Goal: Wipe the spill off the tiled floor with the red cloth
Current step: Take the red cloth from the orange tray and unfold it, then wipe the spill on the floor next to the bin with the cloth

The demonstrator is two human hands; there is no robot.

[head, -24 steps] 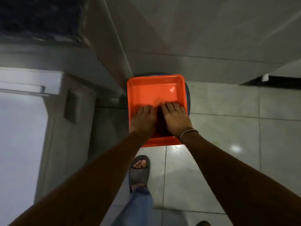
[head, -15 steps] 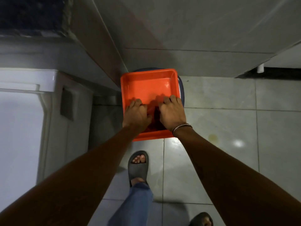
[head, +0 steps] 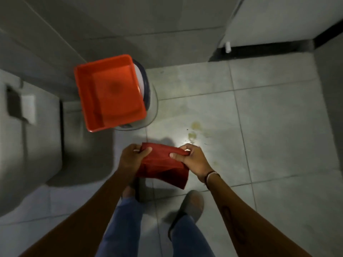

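Observation:
The red cloth (head: 163, 165) hangs spread between my two hands, in the air above the floor tiles and my feet. My left hand (head: 132, 155) pinches its upper left corner. My right hand (head: 191, 158) grips its upper right edge. The spill (head: 194, 131) shows as yellowish patches and wet spots on the grey tiled floor (head: 278, 127), just beyond and to the right of my right hand. The cloth is not touching the floor.
An orange square basin (head: 87, 101) sits on a round white stool or bucket (head: 151, 101) against the wall, ahead and left. A grey appliance (head: 29, 136) stands at the left. A white door (head: 278, 19) with a stopper is at the back right. My sandalled feet stand below the cloth.
Both hands were pressing inside the orange basin; now they have drawn back out of it, holding the red cloth spread between them. The view has swung right and the spill has come into sight.

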